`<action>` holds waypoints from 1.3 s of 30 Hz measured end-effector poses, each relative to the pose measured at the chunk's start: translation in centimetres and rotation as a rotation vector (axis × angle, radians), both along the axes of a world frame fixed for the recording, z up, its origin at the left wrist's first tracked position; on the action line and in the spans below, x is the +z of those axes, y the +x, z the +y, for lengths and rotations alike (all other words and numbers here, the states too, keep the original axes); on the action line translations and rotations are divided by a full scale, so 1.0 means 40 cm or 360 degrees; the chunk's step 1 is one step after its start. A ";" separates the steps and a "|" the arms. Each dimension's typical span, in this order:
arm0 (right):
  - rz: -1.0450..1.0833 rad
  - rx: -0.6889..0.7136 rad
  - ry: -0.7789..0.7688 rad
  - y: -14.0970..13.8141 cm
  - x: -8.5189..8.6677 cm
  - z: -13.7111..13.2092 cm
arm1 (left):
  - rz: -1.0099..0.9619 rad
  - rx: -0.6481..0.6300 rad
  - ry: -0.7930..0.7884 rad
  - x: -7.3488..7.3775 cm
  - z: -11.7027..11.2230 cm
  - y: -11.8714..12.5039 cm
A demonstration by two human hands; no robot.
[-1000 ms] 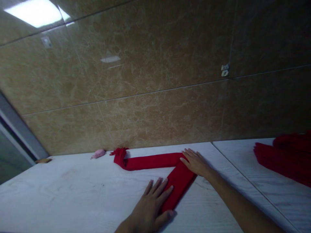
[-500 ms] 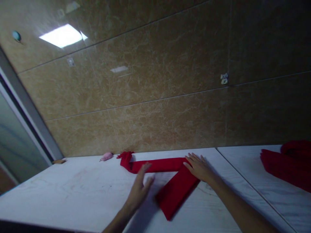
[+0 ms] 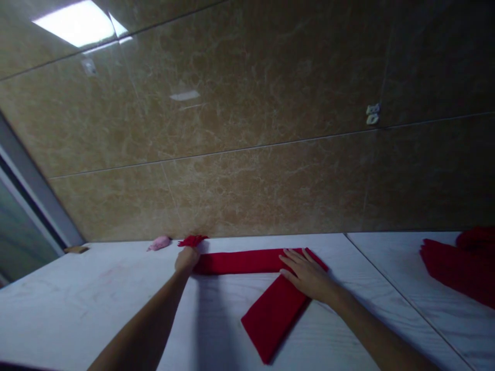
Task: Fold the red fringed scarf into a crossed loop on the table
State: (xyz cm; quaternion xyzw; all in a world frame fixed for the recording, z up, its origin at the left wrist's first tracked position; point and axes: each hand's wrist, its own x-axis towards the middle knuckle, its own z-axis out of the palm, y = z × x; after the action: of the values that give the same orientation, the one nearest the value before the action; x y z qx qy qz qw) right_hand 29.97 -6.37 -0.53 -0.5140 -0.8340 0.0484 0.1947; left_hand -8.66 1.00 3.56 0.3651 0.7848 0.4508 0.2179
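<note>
A red scarf (image 3: 240,263) lies on the white table, its long strip running along the wall side and a wide folded part angled toward me. My left hand (image 3: 187,259) is closed around the strip's left end, just below the red fringe; the fingers are partly hidden. Flat on the bend where strip and folded part meet rests my right hand (image 3: 307,273), its fingers spread. The folded part's lower corner sticks out to the left of my right forearm.
More red fringed cloth (image 3: 460,268) is heaped at the right, past a seam in the white table (image 3: 135,288). Near the wall lie a small pink bundle (image 3: 159,243) and a brown piece (image 3: 76,249). A tiled wall (image 3: 270,185) rises behind the table.
My left hand has reached left and away from me, from above the table to the scarf's fringed end, and closed on it. My right hand stays on the bend.
</note>
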 end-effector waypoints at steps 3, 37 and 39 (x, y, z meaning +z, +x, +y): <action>-0.0032 0.0016 -0.0099 0.002 0.004 -0.003 | -0.0301 -0.0100 0.0322 0.038 -0.011 -0.014; 0.1835 -0.0384 -0.1996 -0.091 0.108 -0.242 | 0.1078 -0.2122 0.0611 -0.060 -0.034 0.234; 0.1948 -0.0363 -0.1967 -0.098 0.124 -0.246 | 0.1160 -0.2108 0.0611 -0.064 -0.030 0.235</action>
State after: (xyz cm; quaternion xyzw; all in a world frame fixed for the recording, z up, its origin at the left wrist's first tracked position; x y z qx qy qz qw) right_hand 26.06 -16.22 4.44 -0.4914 -0.3513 0.7390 0.2983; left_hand 0.73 -0.22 1.00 0.9141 0.3337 0.2062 0.1030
